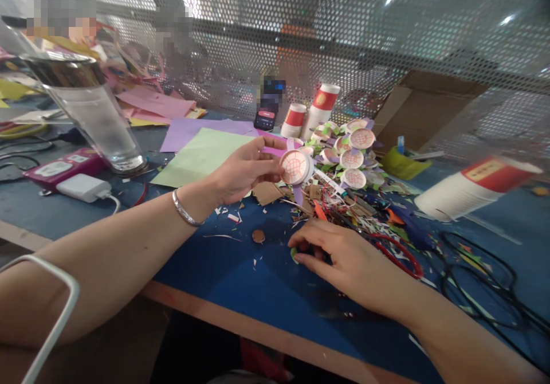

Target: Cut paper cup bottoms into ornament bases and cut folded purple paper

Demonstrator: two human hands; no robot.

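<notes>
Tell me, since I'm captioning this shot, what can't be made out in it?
All in the head view:
- Green scrap at the right hand: partly hidden by the fingers, so whether it is pinched is unclear.
- Patterned disc in the left hand: its far side faces away.
- Cup stack at far right: blur hides its lettering.
- Phone: screen text too small, partly pixelated.

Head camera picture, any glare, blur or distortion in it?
Head view: bright glints on the perforated panel; head view: the glass bottle and the rightmost paper cup stack lean outward, probably wide-lens distortion, and the stack's top looks blurred; head view: blocky pixelation hides part of the phone.
</notes>
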